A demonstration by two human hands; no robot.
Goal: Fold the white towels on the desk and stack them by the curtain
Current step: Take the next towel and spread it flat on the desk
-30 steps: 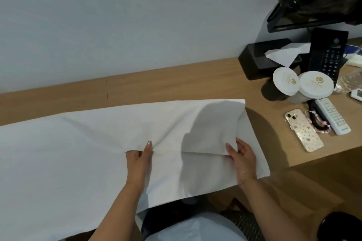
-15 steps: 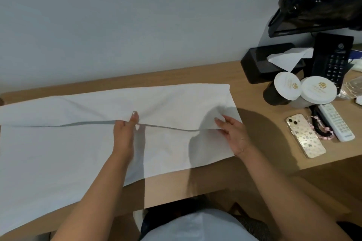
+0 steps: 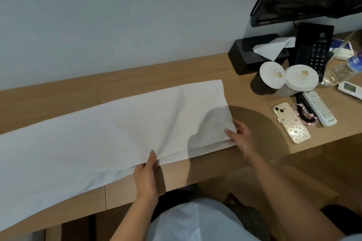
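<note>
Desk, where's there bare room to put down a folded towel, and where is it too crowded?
Free patches on the desk: the wooden strip between the wall and the white towel, and a smaller patch between the towel's right end and the phone. The far right is crowded: tissue box, two lidded cups, remote, water bottle.

Bare forearms and a pale top at our desk

We wear a light blue-white garment (image 3: 195,221) over the lap, our forearms uncovered. Our left hand (image 3: 146,179) shows pale polished nails; our right hand (image 3: 242,139) carries a thin bracelet with a small bead at the wrist.
</note>
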